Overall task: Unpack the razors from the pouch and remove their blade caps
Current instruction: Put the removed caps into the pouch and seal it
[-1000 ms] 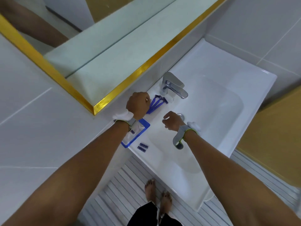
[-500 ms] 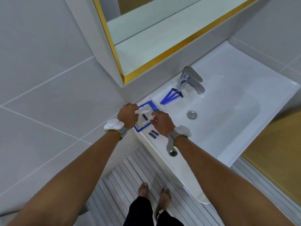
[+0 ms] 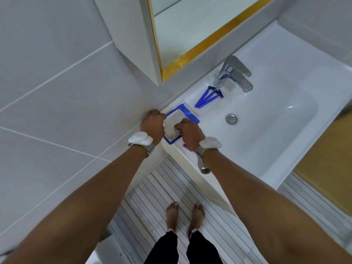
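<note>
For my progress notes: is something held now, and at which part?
Yes: the clear plastic pouch with blue border. The left grip holds its left edge; the right grip pinches near its middle.

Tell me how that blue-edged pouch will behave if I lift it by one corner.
Probably floppy: the pouch looks like thin clear film with a blue border, creased between the left hand and right hand. Likely very light, so it may slide on the glossy sink rim when pushed.
</note>
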{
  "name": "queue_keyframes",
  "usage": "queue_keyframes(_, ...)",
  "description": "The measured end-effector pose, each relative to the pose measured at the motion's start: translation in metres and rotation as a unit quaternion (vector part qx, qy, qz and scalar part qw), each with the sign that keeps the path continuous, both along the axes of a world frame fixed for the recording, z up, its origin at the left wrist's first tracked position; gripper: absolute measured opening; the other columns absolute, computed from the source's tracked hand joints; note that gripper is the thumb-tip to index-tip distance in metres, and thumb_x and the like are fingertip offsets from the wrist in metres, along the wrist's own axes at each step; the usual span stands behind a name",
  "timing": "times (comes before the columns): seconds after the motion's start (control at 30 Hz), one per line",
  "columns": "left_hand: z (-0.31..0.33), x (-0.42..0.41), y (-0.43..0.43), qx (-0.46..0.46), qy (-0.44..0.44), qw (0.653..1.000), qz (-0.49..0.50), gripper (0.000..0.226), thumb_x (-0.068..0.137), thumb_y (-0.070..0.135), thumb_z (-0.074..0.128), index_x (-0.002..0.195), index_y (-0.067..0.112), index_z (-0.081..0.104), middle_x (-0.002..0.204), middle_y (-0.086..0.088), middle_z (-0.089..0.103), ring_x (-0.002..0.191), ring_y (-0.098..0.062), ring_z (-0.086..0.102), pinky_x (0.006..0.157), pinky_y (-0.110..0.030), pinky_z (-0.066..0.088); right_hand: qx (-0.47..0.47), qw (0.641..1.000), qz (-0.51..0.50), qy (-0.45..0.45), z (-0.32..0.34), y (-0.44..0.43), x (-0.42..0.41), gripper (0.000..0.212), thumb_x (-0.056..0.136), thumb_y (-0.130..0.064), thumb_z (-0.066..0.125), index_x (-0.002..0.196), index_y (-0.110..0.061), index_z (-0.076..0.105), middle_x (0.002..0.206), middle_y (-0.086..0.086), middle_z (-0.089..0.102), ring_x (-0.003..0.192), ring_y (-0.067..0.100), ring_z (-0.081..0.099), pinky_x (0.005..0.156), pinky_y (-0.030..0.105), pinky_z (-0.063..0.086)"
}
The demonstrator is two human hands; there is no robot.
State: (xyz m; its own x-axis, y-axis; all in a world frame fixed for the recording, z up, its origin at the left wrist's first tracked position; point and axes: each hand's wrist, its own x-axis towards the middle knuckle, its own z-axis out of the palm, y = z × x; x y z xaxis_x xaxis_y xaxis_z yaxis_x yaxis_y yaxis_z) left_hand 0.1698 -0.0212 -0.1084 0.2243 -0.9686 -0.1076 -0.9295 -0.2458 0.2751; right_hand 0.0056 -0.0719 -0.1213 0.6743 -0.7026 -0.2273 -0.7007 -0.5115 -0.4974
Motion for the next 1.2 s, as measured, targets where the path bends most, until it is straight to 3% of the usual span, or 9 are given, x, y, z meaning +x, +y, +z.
queue_keyframes(0.23,0.009,-0.010,-0.008,0.030,-0.008,1.000,-0.004,0.037,0.076,0.006,0.063,0.112,0.008,0.063,0.116,-0.019,0.056,0.105,-0.038,0.056,0.084,-0.046,0.053,-0.005,0.999,-0.028,-0.028,0.003,0.009,-0.035,0.033,0.087,0.000,0.056,0.117,-0.008,0.064,0.112,0.013,0.061,0.103,0.031,0.059,0.091,0.038,0.047)
queue_keyframes(0.47,0.017,-0.041,-0.034,0.015,0.030,0.999,-0.002,0.038,0.087,0.024,0.058,0.122,0.011,0.055,0.118,-0.016,0.053,0.112,-0.034,0.048,0.083,-0.043,0.046,0.024,0.997,-0.070,-0.030,-0.004,0.023,-0.057,0.043,0.088,0.002,0.051,0.128,-0.014,0.057,0.118,0.011,0.062,0.108,0.027,0.060,0.094,0.034,0.045)
queue_keyframes(0.63,0.005,-0.052,-0.043,0.038,0.025,0.999,0.006,0.062,0.085,0.047,0.059,0.134,0.013,0.042,0.129,-0.017,0.049,0.119,-0.035,0.046,0.091,-0.045,0.045,0.041,0.994,-0.092,-0.048,-0.009,0.028,-0.065,0.038,0.092,0.001,0.049,0.128,-0.008,0.057,0.118,0.016,0.063,0.108,0.031,0.059,0.092,0.032,0.042)
queue_keyframes(0.83,0.001,-0.056,-0.048,0.053,0.047,0.997,0.016,0.101,0.067,0.069,0.067,0.144,0.018,0.026,0.146,-0.015,0.037,0.132,-0.037,0.037,0.102,-0.048,0.040,0.046,0.990,-0.121,-0.048,-0.013,0.029,-0.070,0.051,0.083,0.010,0.044,0.128,-0.012,0.057,0.118,0.011,0.063,0.104,0.027,0.061,0.083,0.019,0.035)
queue_keyframes(1.0,0.010,-0.060,-0.051,0.080,0.027,0.996,-0.003,0.118,0.058,0.073,0.073,0.146,0.014,0.021,0.148,-0.016,0.033,0.135,-0.036,0.034,0.104,-0.048,0.039,0.035,0.985,-0.150,-0.084,-0.014,0.030,-0.073,0.044,0.085,0.009,0.047,0.123,-0.010,0.060,0.115,0.011,0.064,0.103,0.028,0.061,0.086,0.028,0.042)
queue_keyframes(1.2,0.010,-0.059,-0.046,0.080,-0.025,0.996,-0.015,0.115,0.057,0.063,0.079,0.141,0.006,0.026,0.145,-0.016,0.036,0.133,-0.035,0.037,0.102,-0.048,0.039,0.031,0.975,-0.199,-0.098,-0.011,0.029,-0.077,0.032,0.092,0.001,0.046,0.117,-0.009,0.063,0.109,0.013,0.067,0.101,0.029,0.062,0.088,0.035,0.047)
